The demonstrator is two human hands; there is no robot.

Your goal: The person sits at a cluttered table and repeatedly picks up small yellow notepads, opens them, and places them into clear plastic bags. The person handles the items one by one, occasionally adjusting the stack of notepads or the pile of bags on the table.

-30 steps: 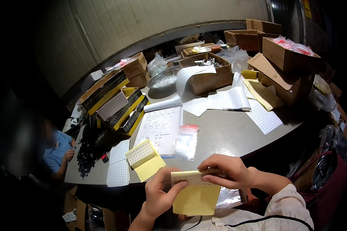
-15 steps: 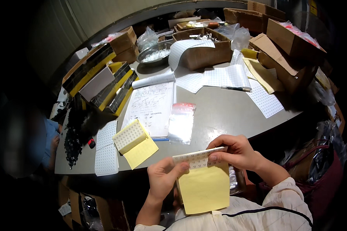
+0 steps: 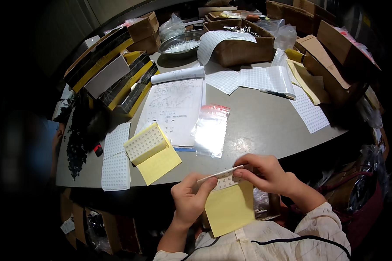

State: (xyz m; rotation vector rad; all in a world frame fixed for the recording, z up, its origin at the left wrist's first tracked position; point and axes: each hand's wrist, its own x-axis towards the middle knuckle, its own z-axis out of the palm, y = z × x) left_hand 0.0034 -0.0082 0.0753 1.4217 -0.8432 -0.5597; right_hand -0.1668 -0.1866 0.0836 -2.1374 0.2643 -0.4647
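In front of my body, just off the table's near edge, both hands grip a label sheet (image 3: 229, 207) with a plain yellow lower part and a folded-over white strip of printed labels along its top. My left hand (image 3: 190, 196) pinches the strip's left end, thumb on the front. At the other end, my right hand (image 3: 268, 175) holds the top edge between thumb and fingers. A second yellow label sheet (image 3: 159, 167), partly folded over, lies on the table ahead and to the left. White label sheets (image 3: 116, 161) lie beside it.
A notepad (image 3: 172, 113) and a clear zip bag (image 3: 211, 130) lie mid-table. Black small parts (image 3: 77, 148) are heaped at left beside black-and-yellow boxes (image 3: 130, 82). Behind stand a metal bowl (image 3: 178, 51) and a cardboard box (image 3: 244, 52). At far left is another person's arm (image 3: 58, 139).
The white strip is tilted and folded further back, so fewer label rows show. My hands have moved slightly closer together. The view has shifted a little.
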